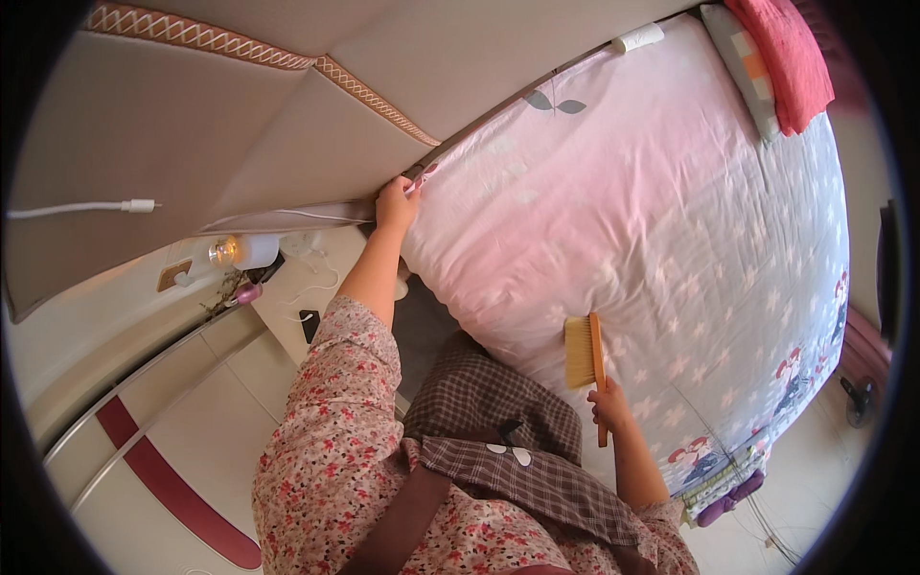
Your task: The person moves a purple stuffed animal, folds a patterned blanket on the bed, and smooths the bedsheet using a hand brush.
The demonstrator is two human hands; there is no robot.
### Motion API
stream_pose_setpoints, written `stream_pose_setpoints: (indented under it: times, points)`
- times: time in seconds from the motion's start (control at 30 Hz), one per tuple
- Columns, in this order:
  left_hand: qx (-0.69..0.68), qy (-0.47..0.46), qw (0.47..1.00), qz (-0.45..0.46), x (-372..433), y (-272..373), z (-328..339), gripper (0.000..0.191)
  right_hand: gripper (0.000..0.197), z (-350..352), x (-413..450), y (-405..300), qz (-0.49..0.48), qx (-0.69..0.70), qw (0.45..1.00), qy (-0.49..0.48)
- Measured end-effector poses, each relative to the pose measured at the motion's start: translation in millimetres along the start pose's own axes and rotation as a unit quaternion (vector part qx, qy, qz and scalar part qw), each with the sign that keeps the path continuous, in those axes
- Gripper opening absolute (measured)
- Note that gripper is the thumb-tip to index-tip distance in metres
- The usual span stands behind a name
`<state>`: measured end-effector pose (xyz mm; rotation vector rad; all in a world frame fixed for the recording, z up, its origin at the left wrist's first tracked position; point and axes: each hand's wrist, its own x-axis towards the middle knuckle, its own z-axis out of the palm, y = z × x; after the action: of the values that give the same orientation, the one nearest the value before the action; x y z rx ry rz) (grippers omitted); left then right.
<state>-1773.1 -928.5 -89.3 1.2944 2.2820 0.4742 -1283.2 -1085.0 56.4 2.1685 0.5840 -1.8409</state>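
My left hand (395,206) grips the corner of a pink and grey patterned bed sheet (532,194) where the mattress meets the upholstered headboard (287,122). In my right hand (611,404) is the wooden handle of a bed brush (583,352) with pale bristles. The brush is over the near side of the bed, its bristles pointing left. Wrinkles run across the sheet between my two hands. The fingertips of my left hand are partly hidden in the gap beside the headboard.
A folded red cloth (787,65) lies on a grey pillow (744,72) at the bed's far side. Near the headboard rests a white object (638,38). To my left stands a bedside table (284,316) with a lamp (251,251), cables and a dark phone-like object (310,325).
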Motion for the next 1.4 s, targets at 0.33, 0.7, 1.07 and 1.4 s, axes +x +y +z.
stream_pose_setpoints:
  times: [0.33, 0.7, 1.07, 1.4]
  points:
    - [0.109, 0.010, 0.952, 0.286, -69, 46, 8, 0.013, 0.028, 11, 14, 13, -0.021, -0.073, 0.996, 0.038]
    - [0.067, 0.049, 0.997, -0.010, -14, 10, 3, 0.039, 0.028, 1, 12, 13, -0.027, -0.058, 0.998, 0.022]
    - [0.064, -0.030, 0.983, 0.171, -23, -5, -31, 0.030, 0.035, 10, -8, 11, -0.269, -0.171, 0.932, 0.173]
    - [0.037, -0.075, 0.984, 0.157, -25, -5, -75, 0.030, 0.024, -66, 91, -100, -0.273, 0.143, 0.881, 0.359]
